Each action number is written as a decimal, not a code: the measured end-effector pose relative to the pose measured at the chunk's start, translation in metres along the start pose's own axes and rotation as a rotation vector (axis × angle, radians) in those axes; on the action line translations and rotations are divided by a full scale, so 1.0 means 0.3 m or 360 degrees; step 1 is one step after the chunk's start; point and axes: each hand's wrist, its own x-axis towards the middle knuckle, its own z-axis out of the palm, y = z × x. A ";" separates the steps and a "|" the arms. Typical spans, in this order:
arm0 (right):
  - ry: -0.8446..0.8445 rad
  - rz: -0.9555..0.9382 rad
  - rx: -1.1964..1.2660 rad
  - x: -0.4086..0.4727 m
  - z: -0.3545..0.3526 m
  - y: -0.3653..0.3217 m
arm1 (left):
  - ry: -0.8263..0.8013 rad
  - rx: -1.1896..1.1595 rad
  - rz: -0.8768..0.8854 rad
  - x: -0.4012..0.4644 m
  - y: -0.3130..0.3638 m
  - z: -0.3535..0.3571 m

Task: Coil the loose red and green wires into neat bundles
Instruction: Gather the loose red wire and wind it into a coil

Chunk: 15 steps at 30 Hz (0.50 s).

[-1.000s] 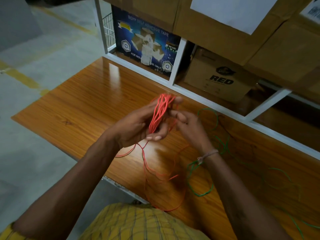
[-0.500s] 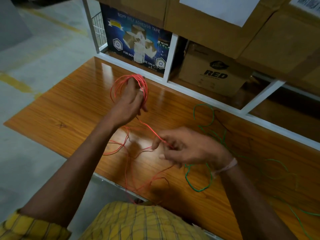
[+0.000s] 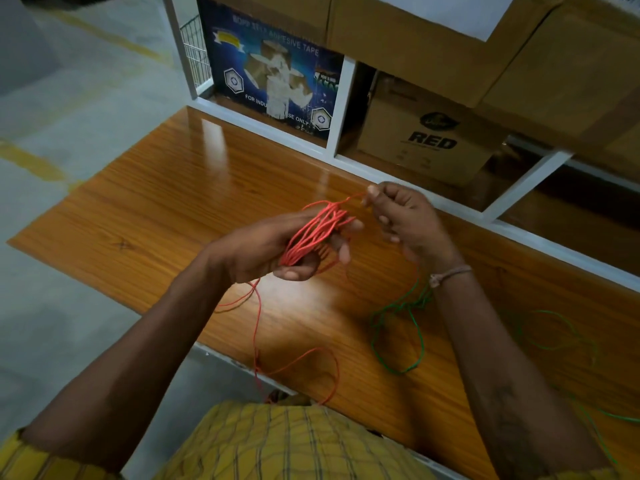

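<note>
Red wire (image 3: pixel 313 233) loops lie gathered in my left hand (image 3: pixel 277 251), fingers curled round them above the table (image 3: pixel 156 202). My right hand (image 3: pixel 405 216) pinches the running strand. Risk: slack tail snagging green wire (image 3: pixel 398 327) nearby, or loops slipping if grip loosens.

Red wire (image 3: pixel 313 233) coil in left hand (image 3: pixel 273 247)

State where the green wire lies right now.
In the head view, the green wire lies loose on the wooden table, right of centre, partly under the right forearm.
</note>
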 end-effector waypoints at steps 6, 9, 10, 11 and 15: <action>-0.0049 0.0173 -0.0258 -0.047 0.162 0.136 | 0.0195 -0.0344 0.0218 0.019 0.014 0.012; -0.0202 0.0218 -0.0455 -0.120 0.236 0.149 | 0.0569 -0.0431 0.0307 0.050 0.027 0.006; -0.0275 0.0243 -0.0529 -0.146 0.254 0.147 | 0.0690 -0.0478 0.0329 0.062 0.030 0.001; -0.0354 0.0252 -0.0599 -0.169 0.265 0.143 | 0.0802 -0.0514 0.0343 0.076 0.031 -0.003; -0.0716 0.0174 -0.0792 -0.223 0.250 0.076 | 0.1219 -0.0196 0.0304 0.129 -0.005 -0.019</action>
